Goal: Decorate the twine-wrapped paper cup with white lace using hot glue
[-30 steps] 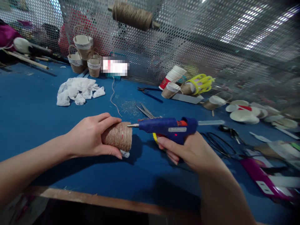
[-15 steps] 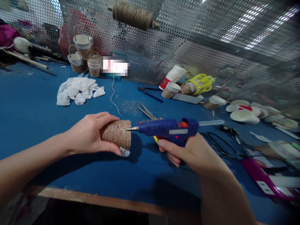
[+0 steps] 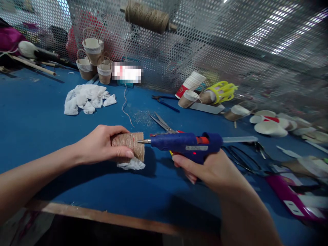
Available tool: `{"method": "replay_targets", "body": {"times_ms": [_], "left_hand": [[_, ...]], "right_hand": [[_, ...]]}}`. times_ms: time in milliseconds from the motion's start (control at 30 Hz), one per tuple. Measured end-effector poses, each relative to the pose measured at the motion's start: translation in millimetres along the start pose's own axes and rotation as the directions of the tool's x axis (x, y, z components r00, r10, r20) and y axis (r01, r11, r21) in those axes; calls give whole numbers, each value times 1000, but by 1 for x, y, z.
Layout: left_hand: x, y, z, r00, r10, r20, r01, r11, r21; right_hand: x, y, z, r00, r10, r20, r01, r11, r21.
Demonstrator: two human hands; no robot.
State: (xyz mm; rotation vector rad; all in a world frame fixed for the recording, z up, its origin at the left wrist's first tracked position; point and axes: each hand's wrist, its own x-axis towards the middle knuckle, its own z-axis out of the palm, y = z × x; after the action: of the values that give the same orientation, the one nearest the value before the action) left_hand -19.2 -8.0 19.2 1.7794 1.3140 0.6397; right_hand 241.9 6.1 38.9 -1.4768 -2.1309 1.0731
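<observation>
My left hand (image 3: 102, 145) is closed round a twine-wrapped cup (image 3: 131, 143) lying on its side on the blue table (image 3: 36, 112). A white strip of lace (image 3: 132, 165) hangs out below the cup. My right hand (image 3: 207, 169) grips a blue hot glue gun (image 3: 187, 144) with a clear glue stick (image 3: 239, 139) at its back. The gun's metal tip touches the cup's rim on the right.
Scissors (image 3: 162, 123) lie just behind the gun. White lace scraps (image 3: 85, 98) and small twine baskets (image 3: 93, 56) sit at the back left. Paper cups (image 3: 191, 83), a yellow holder (image 3: 221, 91), lids (image 3: 269, 124), black scissors (image 3: 243, 160) and a twine spool (image 3: 147, 16) fill the right and back.
My left hand has turned the cup a little, and more of the white lace now shows below it. The glue gun stays at the cup's rim.
</observation>
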Motion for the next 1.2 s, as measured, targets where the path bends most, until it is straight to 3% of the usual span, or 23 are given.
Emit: {"method": "replay_targets", "body": {"times_ms": [867,1067,1200], "left_hand": [[3,-1,-2,995,-4,-104,1,999,-32],[1,-2,1,991,67,-120,-58,996,74],[0,-5,2,970,199,-139,-176,971,163]], "right_hand": [[-4,-11,1,997,72,-9,-71,994,87],[-2,-11,1,997,64,-36,-59,990,125],[0,-8,-1,999,37,7,-37,989,144]]}}
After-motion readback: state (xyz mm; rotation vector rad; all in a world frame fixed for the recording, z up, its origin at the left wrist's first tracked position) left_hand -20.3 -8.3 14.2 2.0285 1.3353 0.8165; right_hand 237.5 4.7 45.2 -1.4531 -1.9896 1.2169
